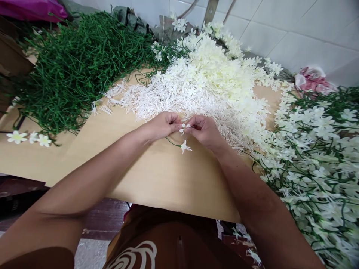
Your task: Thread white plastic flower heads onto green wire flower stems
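Observation:
Over the middle of the tan table, my left hand pinches a green artificial stem that carries white flower parts. The stem curves out below the fingers and ends in a small white blossom. Close on the right, my right hand has its fingertips closed on a thin white piece beside a small white flower. The fingertips of both hands almost meet, and they partly hide the small parts between them.
Green stems are heaped at the back left. White stamen pieces and cream petals lie behind my hands. Assembled flowers pile up at the right. Loose flowers lie at the left, and a tiled wall stands behind.

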Tool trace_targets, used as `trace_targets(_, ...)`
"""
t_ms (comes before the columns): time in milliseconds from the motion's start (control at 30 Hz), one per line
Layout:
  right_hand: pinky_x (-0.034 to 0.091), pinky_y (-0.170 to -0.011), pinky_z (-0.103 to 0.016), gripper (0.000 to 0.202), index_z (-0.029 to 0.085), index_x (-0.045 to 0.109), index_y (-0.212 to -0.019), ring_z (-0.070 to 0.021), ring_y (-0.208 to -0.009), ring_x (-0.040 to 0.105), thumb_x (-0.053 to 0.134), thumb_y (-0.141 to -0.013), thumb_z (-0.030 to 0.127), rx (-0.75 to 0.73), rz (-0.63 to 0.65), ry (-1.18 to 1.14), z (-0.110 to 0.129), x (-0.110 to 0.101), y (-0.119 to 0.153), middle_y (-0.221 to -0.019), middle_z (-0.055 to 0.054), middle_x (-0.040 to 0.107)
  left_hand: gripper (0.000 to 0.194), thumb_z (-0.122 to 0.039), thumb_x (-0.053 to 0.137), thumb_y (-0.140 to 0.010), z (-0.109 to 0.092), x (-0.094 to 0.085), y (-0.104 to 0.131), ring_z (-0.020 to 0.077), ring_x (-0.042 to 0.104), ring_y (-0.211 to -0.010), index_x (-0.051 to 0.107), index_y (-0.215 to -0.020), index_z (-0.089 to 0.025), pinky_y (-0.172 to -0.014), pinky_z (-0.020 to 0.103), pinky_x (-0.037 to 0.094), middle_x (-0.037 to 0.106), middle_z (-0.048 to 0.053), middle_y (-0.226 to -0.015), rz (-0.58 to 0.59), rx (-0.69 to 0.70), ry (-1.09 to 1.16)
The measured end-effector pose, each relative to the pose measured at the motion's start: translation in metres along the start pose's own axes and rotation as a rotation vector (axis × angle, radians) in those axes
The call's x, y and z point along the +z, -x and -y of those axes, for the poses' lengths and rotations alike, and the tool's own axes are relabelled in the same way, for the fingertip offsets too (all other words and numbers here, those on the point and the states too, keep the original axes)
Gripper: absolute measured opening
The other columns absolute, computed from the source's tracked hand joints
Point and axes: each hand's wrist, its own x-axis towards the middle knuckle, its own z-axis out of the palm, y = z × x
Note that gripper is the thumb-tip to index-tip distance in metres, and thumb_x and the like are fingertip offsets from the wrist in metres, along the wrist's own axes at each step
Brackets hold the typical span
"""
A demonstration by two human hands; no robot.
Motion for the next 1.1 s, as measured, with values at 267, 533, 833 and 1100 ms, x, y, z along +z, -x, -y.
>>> trace_targets(267, 0.038, -0.055, -0.026, 0.037, 0.018, 0.056, -0.06, -0.0085, -0.056, 0.047, 0.085, -0.054, 0.042, 0.093, 0.024, -0.042, -0.0026, -0.001, -0.0014, -0.058, 0.004, 0.055, 0.014, -0.011, 0.068, -0.067, -0.0022, -0.0034, -0.0022, 0.0048, 0.037, -0.049, 0.057, -0.059, -0.014, -0.051, 0.021, 0.028, 0.047, -0.007, -0.05, 0.086, 0.005, -0.072)
trace_targets(533, 0.045, -0.061, -0.026, 0.041, 0.02, 0.057, -0.062, -0.0099, -0.061, 0.056, 0.088, -0.048, 0.042, 0.078, -0.02, -0.189, -0.0027, -0.0053, -0.0029, -0.064, 0.003, 0.062, 0.019, -0.025, 0.07, -0.073, -0.0024, -0.0056, -0.0012, 0.0047, 0.043, -0.053, 0.058, -0.066, -0.012, -0.055, 0.02, 0.035, 0.052, -0.005, -0.057, 0.084, 0.02, 0.003)
trace_targets(833, 0.051, -0.07, -0.03, 0.038, 0.02, 0.06, -0.065, -0.0125, -0.066, 0.063, 0.087, -0.052, 0.044, 0.046, 0.024, -0.251, -0.0037, -0.0044, -0.0025, -0.066, 0.002, 0.066, 0.026, -0.032, 0.055, -0.086, 0.0006, -0.0065, 0.0012, 0.005, 0.039, -0.051, 0.057, -0.068, -0.014, -0.052, 0.019, 0.032, 0.049, -0.004, -0.056, 0.191, 0.089, -0.182)
trace_targets(1100, 0.051, -0.07, -0.031, 0.038, 0.02, 0.057, -0.063, -0.0127, -0.065, 0.062, 0.086, -0.055, 0.044, 0.054, 0.098, -0.23, -0.0014, -0.004, 0.0011, -0.068, 0.002, 0.065, 0.028, -0.023, 0.047, -0.086, 0.0003, -0.0067, 0.0022, 0.0056, 0.033, -0.05, 0.049, -0.059, -0.015, -0.052, 0.021, 0.026, 0.04, -0.005, -0.053, 0.24, 0.124, -0.219)
